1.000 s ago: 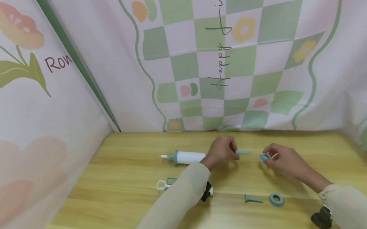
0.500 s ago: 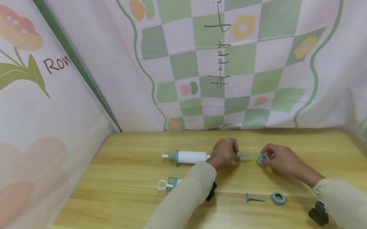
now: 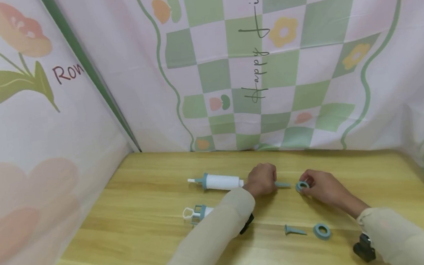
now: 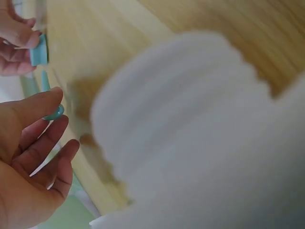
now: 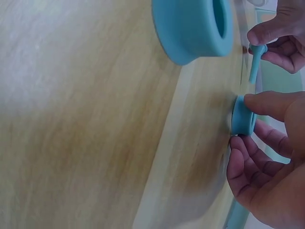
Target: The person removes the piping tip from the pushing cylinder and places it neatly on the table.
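Note:
My left hand [image 3: 263, 179] pinches a teal tapered nozzle [image 3: 283, 184] by its wide end, the thin tip pointing right. Facing it, my right hand [image 3: 324, 185] holds a teal ring cap [image 5: 243, 116] between thumb and fingers, just above or on the table. A small gap separates nozzle tip and ring. To the left of my left hand lies a white tube with a teal collar and nozzle [image 3: 221, 181]. Below it, a second white tube with a teal frame and white loop handle [image 3: 202, 213] is partly hidden by my left sleeve.
On the wooden table [image 3: 130, 240], nearer to me, lie another teal nozzle [image 3: 294, 230] and another teal ring cap [image 3: 322, 231], side by side. A printed curtain [image 3: 211, 78] hangs along the back edge, and a second one [image 3: 45, 134] borders the left side.
Both hands have come slightly nearer to me. My right hand with the ring cap has shifted left, narrowing the gap to the nozzle in my left hand.

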The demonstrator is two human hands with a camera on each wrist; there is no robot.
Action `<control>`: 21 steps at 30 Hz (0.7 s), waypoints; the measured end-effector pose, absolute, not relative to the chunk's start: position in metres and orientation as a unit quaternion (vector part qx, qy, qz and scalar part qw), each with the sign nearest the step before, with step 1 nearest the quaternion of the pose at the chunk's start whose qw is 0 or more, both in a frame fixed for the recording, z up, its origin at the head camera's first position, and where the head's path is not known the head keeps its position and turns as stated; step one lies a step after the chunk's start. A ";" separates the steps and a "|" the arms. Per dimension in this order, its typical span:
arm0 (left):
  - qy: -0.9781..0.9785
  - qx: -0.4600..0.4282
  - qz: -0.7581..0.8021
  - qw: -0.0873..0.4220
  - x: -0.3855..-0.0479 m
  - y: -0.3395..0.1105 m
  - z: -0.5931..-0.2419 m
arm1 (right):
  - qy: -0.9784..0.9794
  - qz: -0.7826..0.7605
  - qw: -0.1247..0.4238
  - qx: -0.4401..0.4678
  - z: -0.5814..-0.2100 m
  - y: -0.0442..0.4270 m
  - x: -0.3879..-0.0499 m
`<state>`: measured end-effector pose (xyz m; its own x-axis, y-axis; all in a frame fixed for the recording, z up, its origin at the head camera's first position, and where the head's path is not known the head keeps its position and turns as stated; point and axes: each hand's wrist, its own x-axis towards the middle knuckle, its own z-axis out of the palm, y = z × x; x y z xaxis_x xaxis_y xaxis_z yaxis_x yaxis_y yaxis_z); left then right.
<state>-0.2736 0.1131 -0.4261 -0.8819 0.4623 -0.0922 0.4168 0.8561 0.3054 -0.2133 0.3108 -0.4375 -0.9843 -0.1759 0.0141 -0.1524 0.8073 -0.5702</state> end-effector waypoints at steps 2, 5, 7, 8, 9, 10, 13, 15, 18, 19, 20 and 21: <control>0.962 0.234 0.119 0.080 -0.272 0.114 -0.426 | 0.951 -0.297 0.019 -0.087 -0.439 0.311 -0.214; 0.962 0.244 0.095 0.073 -0.271 0.114 -0.426 | 0.951 -0.295 0.017 -0.087 -0.441 0.311 -0.214; 0.963 0.247 0.089 0.066 -0.269 0.115 -0.426 | 0.951 -0.296 0.016 -0.088 -0.441 0.311 -0.214; 0.963 0.246 0.089 0.062 -0.269 0.115 -0.426 | 0.951 -0.295 0.015 -0.088 -0.441 0.311 -0.214; 0.963 0.245 0.090 0.061 -0.268 0.115 -0.426 | 0.951 -0.296 0.015 -0.089 -0.441 0.311 -0.214; 0.963 0.244 0.092 0.061 -0.268 0.115 -0.426 | 0.951 -0.297 0.015 -0.090 -0.441 0.311 -0.214; 0.963 0.243 0.097 0.060 -0.268 0.115 -0.426 | 0.950 -0.299 0.017 -0.090 -0.439 0.311 -0.213; 0.963 0.243 0.101 0.060 -0.268 0.115 -0.427 | 0.950 -0.300 0.019 -0.088 -0.439 0.311 -0.213; 0.962 0.242 0.106 0.061 -0.268 0.115 -0.428 | 0.950 -0.300 0.021 -0.085 -0.439 0.311 -0.212; 0.962 0.242 0.107 0.062 -0.268 0.115 -0.428 | 0.950 -0.301 0.021 -0.083 -0.440 0.311 -0.211; 0.962 0.241 0.108 0.064 -0.268 0.114 -0.428 | 0.950 -0.302 0.020 -0.083 -0.440 0.312 -0.211; 0.962 0.240 0.109 0.066 -0.268 0.114 -0.428 | 0.950 -0.302 0.019 -0.081 -0.440 0.312 -0.211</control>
<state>-0.2683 0.1144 -0.4279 -0.8762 0.4759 -0.0752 0.4471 0.8613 0.2416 -0.2108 0.3119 -0.4402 -0.9862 -0.1650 0.0133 -0.1424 0.8046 -0.5765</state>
